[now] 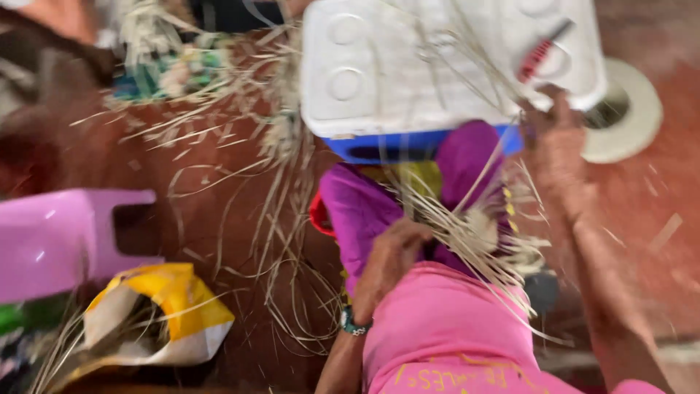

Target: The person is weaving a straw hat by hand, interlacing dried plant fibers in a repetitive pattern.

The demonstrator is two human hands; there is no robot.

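Note:
The view is blurred. My left hand (390, 252) rests on my lap, closed on a bundle of pale straw strips (467, 219) that fan out over purple cloth (357, 208). My right hand (558, 128) reaches forward to the edge of a white cooler lid (394, 66), fingers curled around thin straw strands next to a red-handled tool (541, 51) lying on the lid. I wear a pink shirt (445, 328) and a wristband on the left wrist.
The cooler has a blue base (379, 149). Loose straw strips (277, 241) litter the reddish floor. A pink plastic stool (65, 237) and a yellow-white bag (164, 310) sit at the left. A white round object (634, 109) lies at the right.

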